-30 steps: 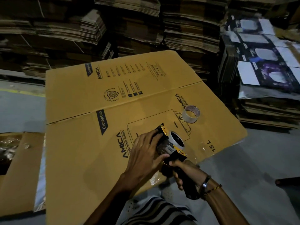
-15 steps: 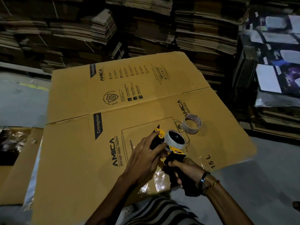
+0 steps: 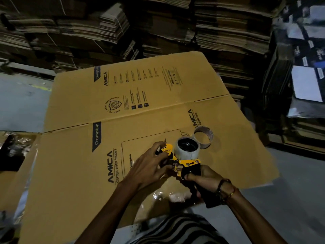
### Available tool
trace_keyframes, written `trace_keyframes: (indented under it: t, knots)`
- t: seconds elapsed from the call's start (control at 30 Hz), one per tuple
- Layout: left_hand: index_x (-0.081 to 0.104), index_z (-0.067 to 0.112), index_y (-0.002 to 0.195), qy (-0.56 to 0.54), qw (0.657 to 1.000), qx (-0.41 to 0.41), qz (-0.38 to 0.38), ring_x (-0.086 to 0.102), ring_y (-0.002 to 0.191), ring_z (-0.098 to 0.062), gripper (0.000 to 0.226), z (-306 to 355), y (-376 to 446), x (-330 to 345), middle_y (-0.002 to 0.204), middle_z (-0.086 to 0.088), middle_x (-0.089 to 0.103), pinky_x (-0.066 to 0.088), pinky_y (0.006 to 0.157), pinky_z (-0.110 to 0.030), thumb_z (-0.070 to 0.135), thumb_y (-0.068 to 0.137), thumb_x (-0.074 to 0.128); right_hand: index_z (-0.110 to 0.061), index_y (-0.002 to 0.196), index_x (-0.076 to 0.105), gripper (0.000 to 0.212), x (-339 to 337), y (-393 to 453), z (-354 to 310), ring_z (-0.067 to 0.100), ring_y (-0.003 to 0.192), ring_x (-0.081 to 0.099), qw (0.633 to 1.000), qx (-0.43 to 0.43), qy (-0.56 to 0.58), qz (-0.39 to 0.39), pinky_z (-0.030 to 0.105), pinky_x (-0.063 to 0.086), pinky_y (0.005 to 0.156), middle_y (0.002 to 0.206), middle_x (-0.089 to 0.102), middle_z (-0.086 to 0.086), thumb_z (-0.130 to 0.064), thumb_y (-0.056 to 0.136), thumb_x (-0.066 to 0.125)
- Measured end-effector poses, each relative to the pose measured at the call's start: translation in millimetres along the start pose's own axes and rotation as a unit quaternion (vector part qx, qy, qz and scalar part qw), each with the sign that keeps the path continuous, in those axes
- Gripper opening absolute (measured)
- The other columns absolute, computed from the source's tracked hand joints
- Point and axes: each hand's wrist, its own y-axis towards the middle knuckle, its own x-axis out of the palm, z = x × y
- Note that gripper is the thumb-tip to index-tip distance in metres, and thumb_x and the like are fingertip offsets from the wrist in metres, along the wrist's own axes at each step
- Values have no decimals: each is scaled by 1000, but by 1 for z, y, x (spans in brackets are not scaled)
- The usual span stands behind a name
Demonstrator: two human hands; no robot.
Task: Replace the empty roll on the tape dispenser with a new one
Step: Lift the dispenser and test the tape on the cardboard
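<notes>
One tape dispenser [image 3: 182,162] carries one new roll [image 3: 187,150] beside one empty core [image 3: 204,137]; right hand [image 3: 204,179] grips its handle, left hand [image 3: 149,167] pinches its front.

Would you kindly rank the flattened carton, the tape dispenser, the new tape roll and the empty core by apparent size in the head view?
1. Flattened carton, by far the largest.
2. Tape dispenser.
3. New tape roll and empty core: they look alike; the core lies farther off, so I will not rank them.
</notes>
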Motion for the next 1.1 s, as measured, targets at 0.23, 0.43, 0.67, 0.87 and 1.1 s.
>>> trace_keyframes:
  t: [0.23,0.43,0.67,0.87,1.1]
  knots:
    - [43,25,123,-170,971,-131,105,62,103,-8,37,12,-6,19,126,6,50,58,82,-31,22,93,65,-27,97,65,4,-23,8,5,0,53,62,997,-29,-65,-4,23,48,60,85,73,-3,-25,93,64]
    - [65,16,110,-213,952,-199,97,64,93,5,20,1,-17,25,100,9,68,52,79,-12,4,94,61,-30,91,61,11,-31,10,3,-9,47,56,996,-52,-67,-38,13,43,55,69,62,-13,-20,96,62]
    - [72,27,85,-267,945,-186,13,67,89,-4,19,-14,-18,12,88,10,72,50,77,-13,9,91,68,-16,111,62,14,-42,6,-1,11,55,60,993,-41,-73,-81,20,50,50,74,66,-4,-19,97,61]
    - [75,21,89,-248,959,-121,-67,67,90,-7,5,-29,-13,-5,92,7,72,54,80,-26,18,89,71,-22,105,57,10,-47,-1,-6,2,44,58,989,-49,-93,-108,20,48,46,85,67,3,-20,97,62]
    - [72,27,86,-156,981,-84,-84,64,88,-11,2,-62,13,-28,92,6,68,55,78,-39,28,86,73,-27,115,51,23,-37,15,-32,12,44,61,987,-74,-133,-60,24,51,50,101,73,4,-24,96,63]
